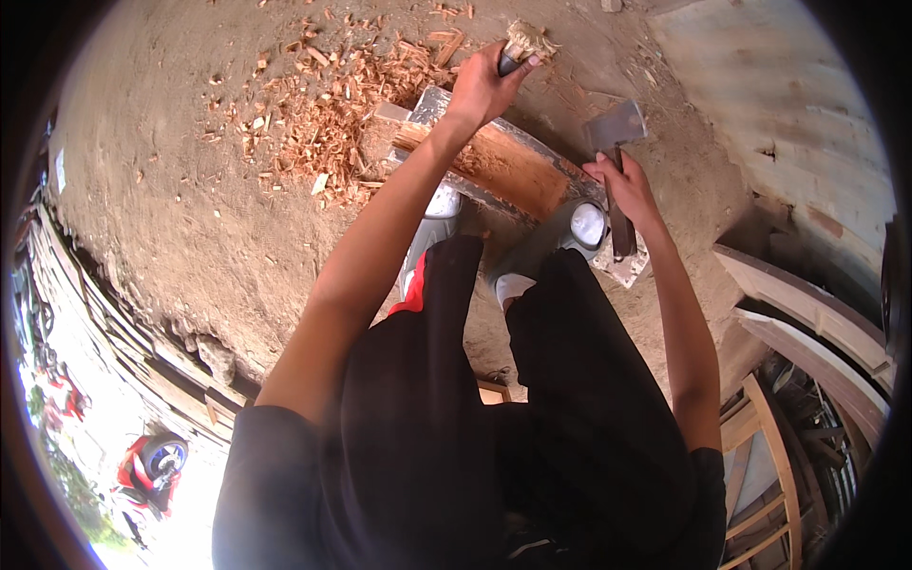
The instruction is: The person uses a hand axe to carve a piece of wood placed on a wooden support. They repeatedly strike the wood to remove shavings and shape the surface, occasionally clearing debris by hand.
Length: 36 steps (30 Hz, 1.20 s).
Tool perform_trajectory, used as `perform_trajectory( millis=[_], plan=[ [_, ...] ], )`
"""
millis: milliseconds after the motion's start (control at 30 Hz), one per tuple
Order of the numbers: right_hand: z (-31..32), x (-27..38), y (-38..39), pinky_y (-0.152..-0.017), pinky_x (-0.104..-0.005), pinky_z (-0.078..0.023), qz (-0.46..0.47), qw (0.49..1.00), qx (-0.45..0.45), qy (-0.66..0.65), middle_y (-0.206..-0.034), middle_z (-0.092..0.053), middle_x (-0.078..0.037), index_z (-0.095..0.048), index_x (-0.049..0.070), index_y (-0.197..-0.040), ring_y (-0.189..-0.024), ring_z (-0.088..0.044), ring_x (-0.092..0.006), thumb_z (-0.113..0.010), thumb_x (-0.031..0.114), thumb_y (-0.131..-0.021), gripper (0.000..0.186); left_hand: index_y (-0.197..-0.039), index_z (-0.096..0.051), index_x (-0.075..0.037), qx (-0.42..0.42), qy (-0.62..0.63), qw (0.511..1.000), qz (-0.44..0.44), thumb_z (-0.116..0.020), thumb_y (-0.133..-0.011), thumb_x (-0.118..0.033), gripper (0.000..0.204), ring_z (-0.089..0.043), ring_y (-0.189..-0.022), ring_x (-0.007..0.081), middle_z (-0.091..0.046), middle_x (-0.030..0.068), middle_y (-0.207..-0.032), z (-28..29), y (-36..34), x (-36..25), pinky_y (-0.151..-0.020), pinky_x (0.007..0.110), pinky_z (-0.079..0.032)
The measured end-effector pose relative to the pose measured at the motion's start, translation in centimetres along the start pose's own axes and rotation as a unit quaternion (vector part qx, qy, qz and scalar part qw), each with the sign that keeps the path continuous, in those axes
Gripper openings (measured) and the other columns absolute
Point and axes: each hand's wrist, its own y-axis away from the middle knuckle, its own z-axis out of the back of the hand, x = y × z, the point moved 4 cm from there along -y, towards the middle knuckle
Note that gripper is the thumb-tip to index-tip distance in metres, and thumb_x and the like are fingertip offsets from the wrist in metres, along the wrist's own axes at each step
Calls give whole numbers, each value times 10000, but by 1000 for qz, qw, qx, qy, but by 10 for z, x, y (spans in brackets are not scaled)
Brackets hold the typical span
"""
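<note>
My left hand is closed around a short tool with a dark collar and a frayed, pale fibrous end, like a chisel's splayed wooden handle; its lower part is hidden. In my right hand is a hatchet-like tool with a broad flat metal head and a dark handle hanging below my fingers. Under and between my hands lies a wooden block, its orange-brown upper face bordered by weathered, paint-speckled edges. My left forearm crosses over its left end. Both tools are held above the block's far side.
Reddish wood chips are scattered over the dirt floor at the left. My feet in grey-and-white footwear stand close to the block. A metal sheet leans at the right, above stacked boards and a wooden frame.
</note>
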Motion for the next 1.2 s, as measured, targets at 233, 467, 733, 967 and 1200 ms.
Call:
perform_trajectory(
  millis=[233,467,733,967,1200],
  plan=[
    [-6,107,5,-724,-331,-609,-25,999,-21,-22,-1018,-703,-153,-572,16,-1265,-786,-739,-230,-566,380,-1066,415,-905,-705,-30,111,97,988,55,-748,-925,-415,388,-583,-665,125,-658,53,-703,-5,-12,10,-634,342,-476],
    [-9,173,6,-519,-298,-506,64,998,-2,-9,-836,-647,-58,-602,42,-1106,-554,-608,-119,-560,334,-1065,297,-808,-718,-38,163,192,967,35,-746,-893,-234,215,-509,-532,67,-586,-18,-602,-7,-26,15,-503,261,-356],
    [-16,233,9,-478,-297,-461,121,992,-13,-44,-786,-585,-30,-573,43,-1054,-514,-550,-124,-526,282,-1090,246,-698,-681,-91,125,242,961,54,-677,-908,-166,223,-420,-493,39,-512,-60,-550,-8,-17,15,-479,270,-295],
    [-30,212,-18,-464,-319,-469,40,995,88,15,-706,-545,-26,-533,18,-952,-503,-552,-148,-538,258,-1075,269,-657,-630,-100,117,174,977,33,-720,-905,-135,267,-414,-533,51,-515,-57,-558,-12,-9,4,-518,300,-332],
    [-38,219,-24,-462,-327,-466,80,989,85,96,-672,-546,-33,-560,24,-1014,-507,-563,-156,-530,258,-1066,242,-675,-624,-93,148,154,976,30,-703,-919,-142,261,-430,-541,56,-531,-53,-581,-13,-18,21,-517,279,-331]
  ],
)
